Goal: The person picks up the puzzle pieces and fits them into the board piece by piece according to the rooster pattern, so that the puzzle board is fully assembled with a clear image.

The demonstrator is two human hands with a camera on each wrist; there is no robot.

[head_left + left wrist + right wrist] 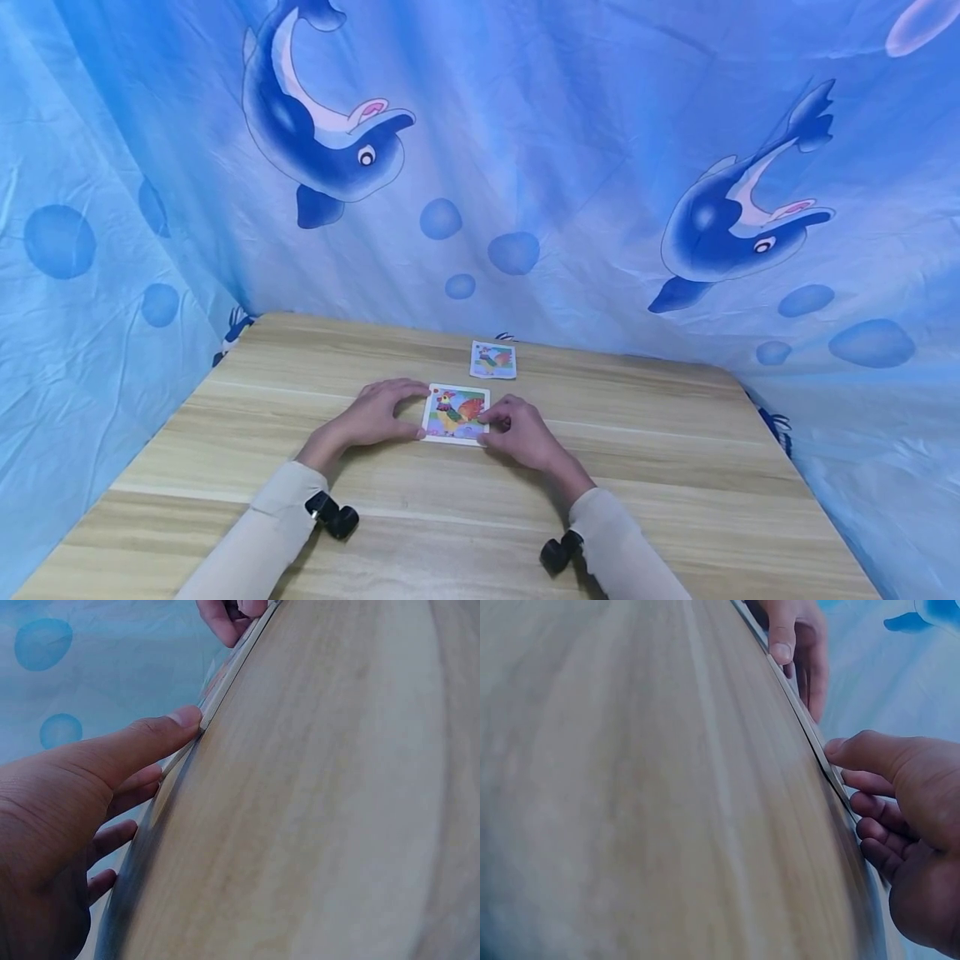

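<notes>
A square picture board (454, 414) with a rooster and a pale border lies on the wooden table. Along its left edge, my left hand (381, 412) holds it, thumb at the near corner and index finger at the far one. At the right edge my right hand (522, 432) grips it between thumb and bent index finger, the fingertips overlapping the picture's side. The left wrist view shows the left thumb (176, 727) on the board's near corner, other fingers spread beyond. In the right wrist view the right thumb (847, 750) rests on the board's edge, other fingers curled.
Behind the board lies a smaller-looking card (493, 360) with a matching rooster picture. The wooden table (660, 467) ends at a blue curtain (570, 167) printed with dolphins and bubbles, which also hangs along both sides.
</notes>
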